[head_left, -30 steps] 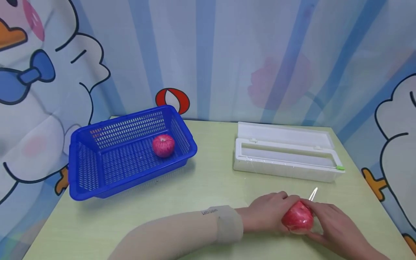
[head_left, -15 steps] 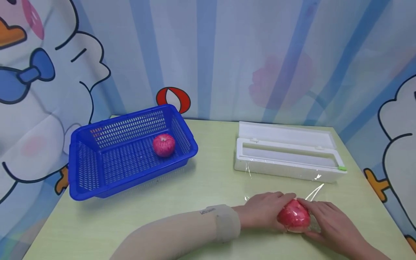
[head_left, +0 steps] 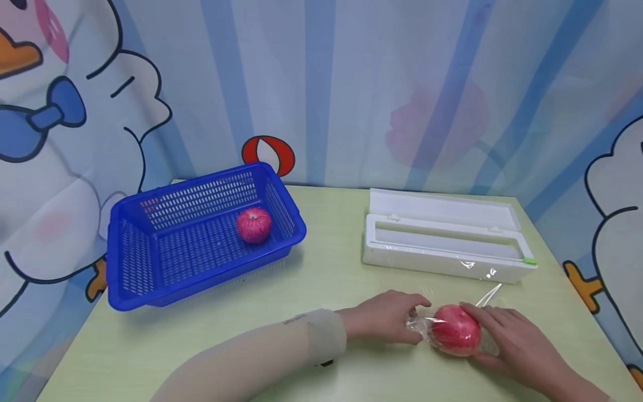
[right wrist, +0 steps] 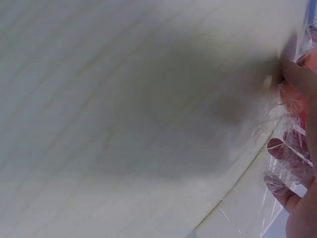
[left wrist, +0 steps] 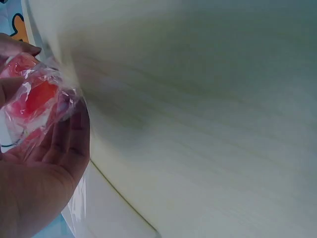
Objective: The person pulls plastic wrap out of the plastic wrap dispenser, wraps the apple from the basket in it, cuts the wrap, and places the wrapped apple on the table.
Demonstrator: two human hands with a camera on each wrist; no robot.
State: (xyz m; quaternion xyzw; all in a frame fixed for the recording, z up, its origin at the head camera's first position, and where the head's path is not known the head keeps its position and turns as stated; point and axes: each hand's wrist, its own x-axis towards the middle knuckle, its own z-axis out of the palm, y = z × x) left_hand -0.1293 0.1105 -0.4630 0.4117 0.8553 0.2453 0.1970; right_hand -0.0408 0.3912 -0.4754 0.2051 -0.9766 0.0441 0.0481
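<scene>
Pale blue cloth [head_left: 351, 89] with darker stripes and white cartoon birds hangs behind the light yellow-green wood-grain table [head_left: 321, 268] we look down on.

At the fingertips, we see the left hand [head_left: 387, 317] loosely curved, thumb and forefinger standing apart with a gathered end of crinkled clear plastic film [head_left: 419, 325] between them. From the left wrist, we see that film lying against the fingers; whether any of them press it firmly, we cannot tell. The right hand [head_left: 519, 346] is partly closed, forefinger over the top and thumb low at the near side, holding the glossy red round apple [head_left: 456, 330] wrapped in the film. This apple sits low over the right front part of the table, between both hands, nearer the right one.

Moving outward, we find a beige sleeve [head_left: 261, 352] along the left forearm, while the right forearm enters bare from the lower right corner. Beyond the hands stands a long white plastic box [head_left: 442, 265], its lid [head_left: 442, 209] tipped open at the back and a small bright green tab [head_left: 529, 261] at its right end. Farther left we see a blue perforated plastic basket [head_left: 201, 285], set at a slant, with a streaked pinkish-red apple [head_left: 253, 225] inside, near its right end.
</scene>
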